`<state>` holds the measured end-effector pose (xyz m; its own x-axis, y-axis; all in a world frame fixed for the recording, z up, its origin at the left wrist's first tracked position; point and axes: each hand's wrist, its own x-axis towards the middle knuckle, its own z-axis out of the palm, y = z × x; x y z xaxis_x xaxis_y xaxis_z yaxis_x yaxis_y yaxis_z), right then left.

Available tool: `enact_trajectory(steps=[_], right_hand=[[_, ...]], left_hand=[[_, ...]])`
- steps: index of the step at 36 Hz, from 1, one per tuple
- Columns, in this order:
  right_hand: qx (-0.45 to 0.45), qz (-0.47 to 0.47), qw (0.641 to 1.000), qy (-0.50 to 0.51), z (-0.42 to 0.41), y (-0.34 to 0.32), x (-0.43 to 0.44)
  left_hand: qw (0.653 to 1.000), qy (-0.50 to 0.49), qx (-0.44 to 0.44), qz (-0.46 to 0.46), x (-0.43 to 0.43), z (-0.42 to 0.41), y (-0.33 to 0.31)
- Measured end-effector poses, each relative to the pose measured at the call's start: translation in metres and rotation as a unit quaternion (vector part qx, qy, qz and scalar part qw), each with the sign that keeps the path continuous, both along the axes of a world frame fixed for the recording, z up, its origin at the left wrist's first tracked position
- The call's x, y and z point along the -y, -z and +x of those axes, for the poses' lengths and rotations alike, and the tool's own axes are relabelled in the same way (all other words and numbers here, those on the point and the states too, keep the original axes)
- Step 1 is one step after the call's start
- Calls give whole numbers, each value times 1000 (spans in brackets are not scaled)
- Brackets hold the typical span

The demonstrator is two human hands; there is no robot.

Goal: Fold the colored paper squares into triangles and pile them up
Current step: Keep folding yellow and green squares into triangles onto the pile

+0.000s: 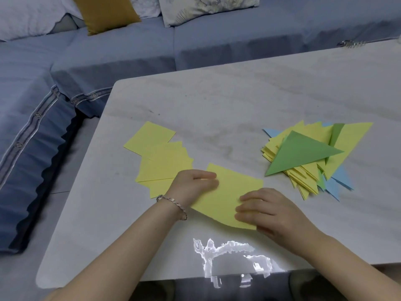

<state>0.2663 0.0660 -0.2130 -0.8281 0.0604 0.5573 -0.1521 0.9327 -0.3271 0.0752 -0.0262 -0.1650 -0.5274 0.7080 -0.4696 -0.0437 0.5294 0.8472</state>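
A yellow paper square (230, 196) lies in front of me on the pale table (238, 101), its near edge bowed up. My left hand (193, 185) holds its left side, fingers curled over the edge. My right hand (267, 211) presses on its lower right corner with fingers bent. To the left lies a loose spread of several yellow squares (160, 153). At the right sits a pile of folded triangles (312, 157), mostly yellow with some blue, and a green triangle (301, 153) on top.
A blue sofa (108, 61) with a mustard cushion (104, 14) and pale cushions runs behind and left of the table. A metal object (351, 43) lies at the table's far right edge. A bright glare patch (230, 257) sits at the near edge.
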Motion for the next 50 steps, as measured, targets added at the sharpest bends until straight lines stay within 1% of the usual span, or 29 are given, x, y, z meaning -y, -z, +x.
enact_trajectory(steps=[2,3,5,7,9,13,17,20,23,25,27,28,30,33,36,41,47,50], right_hand=[[17,-28,999,-2,1,-1,1],[24,-50,998,1,1,-1,3],[33,-129,991,8,2,-3,5],[38,-238,970,19,2,-5,5],[48,-319,946,33,3,-5,4],[78,-396,910,95,-1,-6,4],[118,-440,876,159,-8,-12,4],[133,-484,847,174,-16,-17,3],[111,-550,805,192,-20,-19,3],[99,-563,792,214,-22,-20,5],[83,-571,786,223,-23,-21,7],[75,-572,784,228,-24,-23,9],[64,-566,786,240,-24,-24,11],[58,-547,797,252,-23,-24,13],[36,-546,794,265,-23,-24,15],[15,-555,790,259,-22,-29,15],[23,-539,802,258,-21,-36,15],[26,-539,801,258,-21,-37,14]], left_hand=[[997,40,-71,-2,1,3,3],[995,52,-86,0,1,5,5],[993,76,-85,20,2,6,6],[991,100,-81,42,4,7,7],[988,115,-82,63,6,7,10],[983,141,-72,89,12,8,11],[976,176,-94,87,17,13,11],[978,180,-42,96,19,20,6],[981,174,-22,86,18,23,-2],[981,172,-29,81,19,25,-2],[978,177,-68,88,19,28,0],[978,170,-89,87,18,29,0],[983,122,-103,87,17,31,4],[989,51,-106,89,14,35,4],[991,20,-87,99,12,39,2],[990,1,-87,115,10,44,2],[989,-6,-78,123,13,45,2],[990,-5,-78,121,14,46,4]])
